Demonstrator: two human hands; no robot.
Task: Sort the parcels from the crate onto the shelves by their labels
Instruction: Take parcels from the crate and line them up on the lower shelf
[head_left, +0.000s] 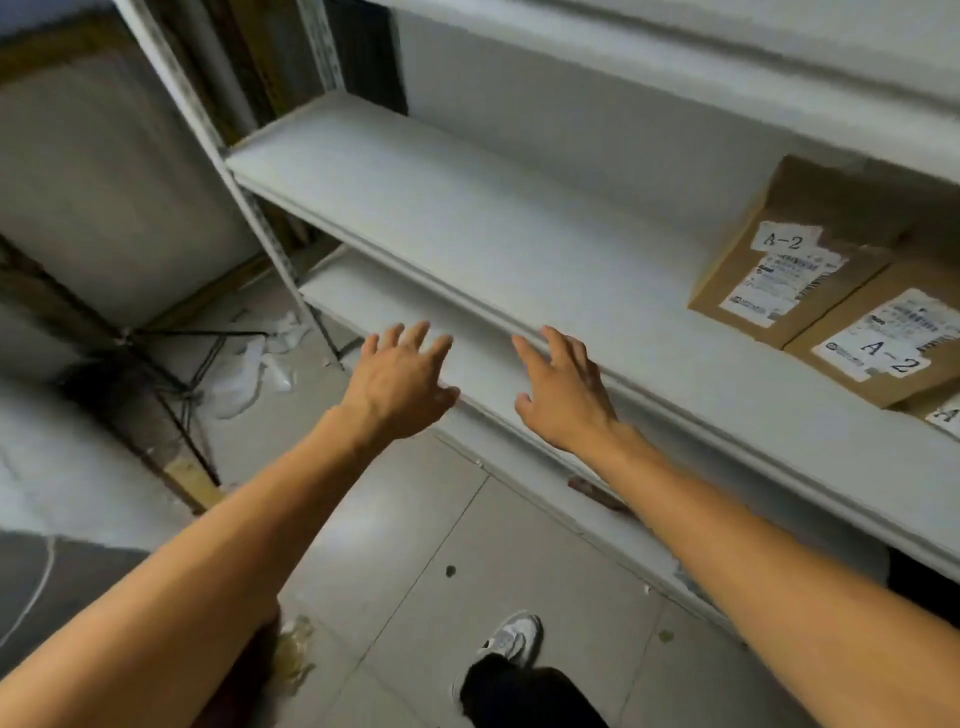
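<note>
Both arms reach forward toward a white shelf unit. My left hand (400, 376) hovers with fingers spread in front of the lower shelf (384, 306), holding nothing. My right hand (563, 392) is also spread and empty, its fingertips at the front edge of the middle shelf (467, 208). On that middle shelf at the right stand brown cardboard parcels: one (779, 244) with a handwritten "A-2" label, a second (883, 343) also marked "A-2", and a third (940, 410) cut off by the frame edge. No crate is in view.
A black tripod stand (171, 364) and crumpled white plastic (249, 364) lie on the floor left of the shelf's metal post (249, 208). Grey floor tiles (415, 545) spread below. My shoe (511, 636) shows near the bottom.
</note>
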